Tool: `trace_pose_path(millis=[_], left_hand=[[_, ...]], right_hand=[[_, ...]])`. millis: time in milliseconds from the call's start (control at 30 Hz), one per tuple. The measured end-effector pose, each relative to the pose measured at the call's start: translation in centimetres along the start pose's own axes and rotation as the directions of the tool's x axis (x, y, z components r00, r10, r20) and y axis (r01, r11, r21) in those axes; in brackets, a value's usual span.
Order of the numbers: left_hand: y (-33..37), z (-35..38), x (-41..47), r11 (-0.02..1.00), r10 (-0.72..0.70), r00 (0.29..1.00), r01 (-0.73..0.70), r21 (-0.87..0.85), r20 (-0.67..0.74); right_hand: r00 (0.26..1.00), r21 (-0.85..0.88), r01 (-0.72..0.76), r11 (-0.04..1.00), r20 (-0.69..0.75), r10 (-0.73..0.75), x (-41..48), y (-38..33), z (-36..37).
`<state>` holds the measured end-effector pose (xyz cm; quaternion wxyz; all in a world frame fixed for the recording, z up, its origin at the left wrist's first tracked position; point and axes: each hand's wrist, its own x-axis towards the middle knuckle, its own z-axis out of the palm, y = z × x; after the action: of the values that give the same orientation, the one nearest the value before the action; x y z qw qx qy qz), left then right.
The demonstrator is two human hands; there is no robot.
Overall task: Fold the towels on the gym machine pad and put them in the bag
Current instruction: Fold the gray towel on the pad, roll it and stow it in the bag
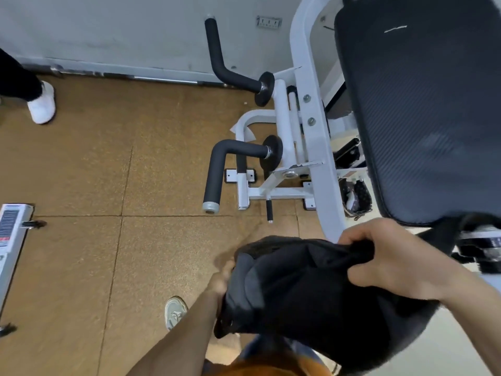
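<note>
I hold a black bundle of fabric (306, 291) in front of my body, low in the head view; I cannot tell whether it is a towel, the bag, or both. My right hand (393, 264) grips its upper right edge in a fist. My left hand (221, 279) presses against its left side, with the fingers mostly hidden behind the cloth. The black gym machine pad (423, 104) stretches up the right side and lies bare.
The white machine frame (311, 118) with black foam handles (217, 172) stands just ahead. Another person's leg and white shoe (42, 104) are at the far left. A white equipment base (10, 234) sits at the left edge. My shoe (174, 312) is on the brown floor.
</note>
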<state>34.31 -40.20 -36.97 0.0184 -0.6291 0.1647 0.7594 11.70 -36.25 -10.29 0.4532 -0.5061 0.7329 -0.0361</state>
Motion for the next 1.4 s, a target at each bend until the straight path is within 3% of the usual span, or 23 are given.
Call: trace_pose_path(millis=[67,133,200,300,367,467,567,633,700,767,800,867,900,933,1033,1067,1167,1200,1300,1400], left_hand=[[1.0,1.0,-0.5,0.995,0.004,0.993,-0.015,0.097,0.12],[2.3,2.7,-2.0,0.96,0.046,0.993,-0.073,0.271,0.106],[3.9,4.5,-3.9,0.821,0.211,0.977,-0.191,0.538,0.024],[5.7,7.3,-7.7,0.579,0.487,0.867,-0.409,0.706,0.103],[6.4,8.8,-11.5,0.46,0.635,0.756,-0.538,0.707,0.162],[6.7,10.5,-16.9,0.287,0.773,0.581,-0.677,0.677,0.254],[8.1,12.9,-23.6,0.174,0.846,0.442,-0.757,0.63,0.298],[10.7,14.6,-27.7,0.074,0.909,0.288,-0.822,0.564,0.301],[14.5,16.1,-30.1,-0.161,0.934,0.058,-0.812,0.561,0.352],[18.6,17.3,-31.1,-0.349,0.891,-0.076,-0.744,0.57,0.447],[20.4,17.8,-30.9,-0.436,0.849,-0.104,-0.691,0.576,0.518],[24.1,18.1,-28.8,-0.592,0.75,-0.099,-0.541,0.597,0.654],[26.4,17.7,-26.9,-0.618,0.736,-0.07,-0.478,0.624,0.674],[28.6,17.1,-25.0,-0.582,0.769,-0.025,-0.443,0.682,0.639],[31.8,14.2,-20.8,-0.279,0.914,0.2,-0.32,0.905,0.353],[31.0,13.4,-20.1,-0.227,0.929,0.214,-0.319,0.92,0.303],[23.3,10.4,-20.4,-0.128,0.965,0.133,-0.51,0.851,0.225],[19.7,9.1,-20.7,-0.069,0.969,0.156,-0.567,0.821,0.189],[10.7,5.9,-20.8,0.023,0.919,0.307,-0.667,0.744,0.248],[7.8,6.3,-19.3,0.129,0.732,0.549,-0.694,0.709,0.403]], right_hand=[[1.0,0.112,0.027,0.993,-0.006,-0.026,-0.9,0.5,-1.6],[0.993,0.208,0.019,0.978,-0.121,0.007,-1.3,1.8,-2.7],[0.95,0.267,-0.014,0.964,-0.297,0.096,-1.3,3.9,-3.5],[0.844,0.285,-0.067,0.956,-0.495,0.206,-1.8,6.5,-4.5],[0.828,0.291,-0.077,0.954,-0.514,0.223,-2.2,7.5,-4.9],[0.915,0.293,-0.035,0.955,-0.375,0.149,-3.6,8.6,-5.8],[0.98,0.402,0.123,0.907,-0.192,-0.048,-5.5,9.1,-7.7],[0.973,0.486,0.224,0.845,-0.153,-0.171,-6.7,9.4,-8.5],[0.944,0.527,0.324,0.785,-0.24,-0.229,-7.7,9.3,-8.4],[0.882,0.529,0.435,0.728,-0.415,-0.225,-8.8,8.6,-7.5],[0.847,0.52,0.472,0.712,-0.491,-0.202,-9.2,7.8,-6.6],[0.795,0.526,0.498,0.689,-0.595,-0.121,-9.0,5.6,-4.2],[0.769,0.527,0.494,0.691,-0.636,-0.063,-8.2,4.3,-2.8],[0.732,0.513,0.476,0.715,-0.682,0.003,-6.8,3.1,-1.5],[0.653,0.481,0.374,0.793,-0.744,0.143,-0.8,0.6,1.4],[0.672,0.476,0.336,0.812,-0.725,0.148,1.1,0.1,1.8],[0.773,0.405,0.207,0.891,-0.626,0.105,5.5,-0.9,2.1],[0.797,0.378,0.183,0.908,-0.598,0.088,6.2,-1.1,2.1],[0.851,0.389,0.178,0.904,-0.523,0.058,6.6,-0.8,1.5],[0.939,0.524,0.209,0.826,-0.344,-0.019,4.7,0.6,0.8]])
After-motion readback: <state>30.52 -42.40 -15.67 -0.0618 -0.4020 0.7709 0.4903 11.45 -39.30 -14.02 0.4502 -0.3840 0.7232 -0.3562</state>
